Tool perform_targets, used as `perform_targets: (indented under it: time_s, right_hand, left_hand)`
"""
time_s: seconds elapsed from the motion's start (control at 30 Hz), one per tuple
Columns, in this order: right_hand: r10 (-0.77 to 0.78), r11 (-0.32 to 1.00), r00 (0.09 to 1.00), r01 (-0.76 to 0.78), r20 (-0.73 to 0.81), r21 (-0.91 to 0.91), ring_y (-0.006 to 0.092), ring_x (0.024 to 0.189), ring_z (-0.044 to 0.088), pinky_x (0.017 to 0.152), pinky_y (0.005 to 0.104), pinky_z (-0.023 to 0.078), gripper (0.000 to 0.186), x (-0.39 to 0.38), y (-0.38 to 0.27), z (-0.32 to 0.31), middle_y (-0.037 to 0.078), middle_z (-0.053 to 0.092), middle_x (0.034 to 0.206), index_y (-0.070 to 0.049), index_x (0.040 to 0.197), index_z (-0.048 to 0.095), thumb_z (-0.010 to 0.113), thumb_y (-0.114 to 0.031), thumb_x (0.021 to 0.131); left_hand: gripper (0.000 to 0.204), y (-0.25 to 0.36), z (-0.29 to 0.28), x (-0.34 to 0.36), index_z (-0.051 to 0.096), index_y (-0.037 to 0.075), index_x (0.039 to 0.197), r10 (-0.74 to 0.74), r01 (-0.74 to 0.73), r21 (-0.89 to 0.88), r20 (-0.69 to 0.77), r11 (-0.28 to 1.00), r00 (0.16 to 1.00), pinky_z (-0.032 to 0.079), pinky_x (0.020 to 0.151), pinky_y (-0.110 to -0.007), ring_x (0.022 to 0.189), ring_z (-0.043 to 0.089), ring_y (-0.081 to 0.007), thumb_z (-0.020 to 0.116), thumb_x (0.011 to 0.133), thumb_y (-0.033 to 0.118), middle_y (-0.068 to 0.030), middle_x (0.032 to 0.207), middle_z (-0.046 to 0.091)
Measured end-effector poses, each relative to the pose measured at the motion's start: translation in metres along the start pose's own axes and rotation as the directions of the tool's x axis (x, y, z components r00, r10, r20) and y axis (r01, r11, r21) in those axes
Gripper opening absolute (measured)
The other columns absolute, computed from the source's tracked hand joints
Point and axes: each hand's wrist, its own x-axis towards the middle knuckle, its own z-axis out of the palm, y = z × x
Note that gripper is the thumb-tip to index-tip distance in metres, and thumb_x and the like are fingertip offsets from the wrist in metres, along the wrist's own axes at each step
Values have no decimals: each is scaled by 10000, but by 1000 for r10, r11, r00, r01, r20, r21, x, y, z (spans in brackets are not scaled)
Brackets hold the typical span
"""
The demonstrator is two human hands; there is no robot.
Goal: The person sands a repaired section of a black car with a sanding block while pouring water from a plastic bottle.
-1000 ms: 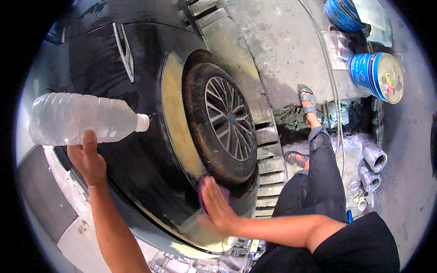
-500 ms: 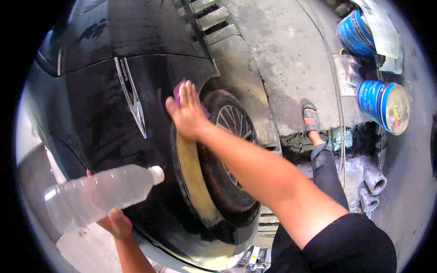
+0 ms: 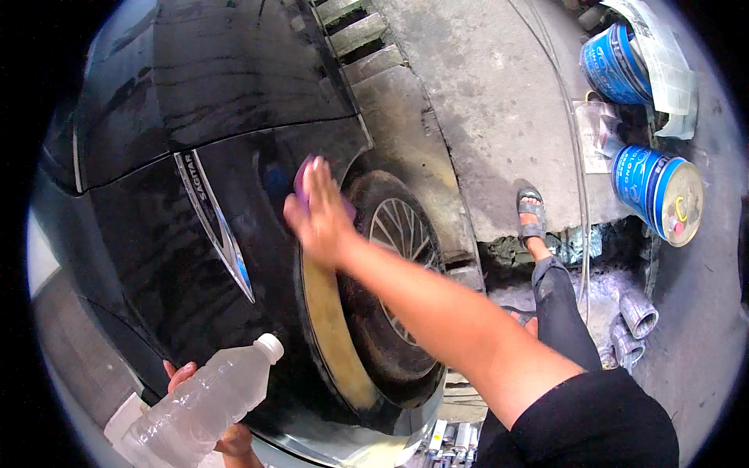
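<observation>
My right hand (image 3: 321, 222) lies with fingers stretched over a purple pad (image 3: 299, 183), pressing it against a black car fender (image 3: 226, 312) just above the wheel arch. Most of the pad is hidden under the palm. At the lower left, my left hand (image 3: 232, 441) grips a clear plastic bottle (image 3: 204, 402) from below and behind. The bottle is tilted, its white cap (image 3: 270, 348) pointing up and right. Cloudy or clear, its contents are hard to judge. A yellowish bare strip (image 3: 326, 320) edges the wheel arch below my right hand.
The wheel (image 3: 399, 226) stands right of the arch. A chrome trim piece (image 3: 214, 222) sits on the fender. Two blue buckets (image 3: 647, 183) are at the right. A cable (image 3: 577, 156) crosses the concrete. My sandalled foot (image 3: 530, 210) is near a broken floor edge.
The bottle has dropped lower in view and tilts more steeply upward. My right hand and the pad sit slightly lower in the picture, and the car has shifted down in view too.
</observation>
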Motion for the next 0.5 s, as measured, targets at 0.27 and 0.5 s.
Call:
perform_targets:
  time_s: [0.27, 0.5]
  right_hand:
    - [-146, 988, 967, 129, 210, 90, 459, 1490, -17, 1204, 541, 41, 898, -134, -72, -3, 304, -47, 1598, 51, 1534, -20, 503, -422, 977]
    - [179, 984, 979, -180, 97, -2, 448, 1490, 23, 1209, 513, 71, 824, 37, 14, -14, 312, 11, 1594, 66, 1528, 20, 330, -508, 1024]
  left_hand:
    - [635, -11, -22, -19, 476, 13, 1298, 19, -26, 142, 50, 990, 999, 245, 1152, -623, 1219, 516, -317, 473, 939, 537, -177, 1244, 553]
    - [727, -16, -12, -11, 461, 47, 1335, -2, 2, -122, 5, 993, 1000, 196, 1164, -630, 1246, 492, -342, 409, 913, 636, -177, 1270, 546]
